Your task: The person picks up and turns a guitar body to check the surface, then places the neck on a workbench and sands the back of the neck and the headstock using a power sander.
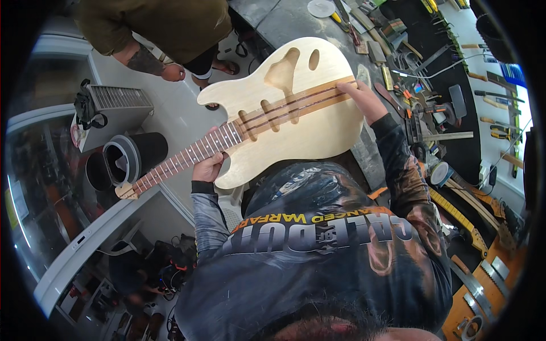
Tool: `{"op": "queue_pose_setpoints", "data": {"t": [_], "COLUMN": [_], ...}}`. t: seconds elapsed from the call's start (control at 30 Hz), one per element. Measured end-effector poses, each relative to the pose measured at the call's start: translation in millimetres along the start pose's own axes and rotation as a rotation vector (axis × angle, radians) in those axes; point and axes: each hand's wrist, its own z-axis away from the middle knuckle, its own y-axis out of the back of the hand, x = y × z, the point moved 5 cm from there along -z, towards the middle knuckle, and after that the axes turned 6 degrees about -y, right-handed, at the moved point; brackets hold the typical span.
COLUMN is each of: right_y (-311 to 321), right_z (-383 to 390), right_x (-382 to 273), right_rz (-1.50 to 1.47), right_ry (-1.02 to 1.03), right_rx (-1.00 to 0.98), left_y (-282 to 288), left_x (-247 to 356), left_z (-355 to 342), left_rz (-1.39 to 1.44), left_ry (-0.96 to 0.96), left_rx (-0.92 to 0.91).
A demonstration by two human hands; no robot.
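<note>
An unfinished electric guitar [323, 131] with a pale wooden body, routed pockets and a brown striped center strip lies across my view, held up over my lap. My left hand [207, 166] is closed round the fretted neck [183, 159] near where it joins the body. The small light headstock [126, 191] points to the lower left. My right hand [367, 102] rests on the right end of the body at the striped strip, thumb on top, its other fingers mostly hidden beneath.
A cluttered workbench [284, 20] with hand tools runs behind and right of the guitar, beside a wall tool rack [500, 102]. A co-worker [153, 28] stands at upper left near a metal box [114, 102] and black bins [145, 153]. Another person [128, 267] is at lower left.
</note>
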Motion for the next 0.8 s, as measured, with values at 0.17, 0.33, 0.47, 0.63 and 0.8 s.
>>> {"op": "queue_pose_setpoints", "data": {"t": [0.17, 0.33, 0.47, 0.63, 0.8], "right_y": [16, 25, 25, 16, 9], "right_z": [-22, -49, -71, -111, -132], "right_x": [29, 59, 92, 119, 135], "right_rz": [-0.031, 0.141, 0.243, 0.333, 0.777], "right_ry": [0.137, 0.202, 0.195, 0.281, 0.576], "right_rx": [0.094, 0.221, 0.243, 0.228, 0.303], "left_y": [-28, -51, -79, -57, -47], "left_x": [7, 21, 13, -28, -53], "left_z": [-3, -16, -21, -26, -19], "left_rz": [-0.039, -0.169, -0.028, 0.148, 0.125], "left_ry": [-0.014, -0.061, -0.007, 0.05, 0.024], "left_rx": [0.016, -0.045, -0.026, -0.046, 0.023]}}
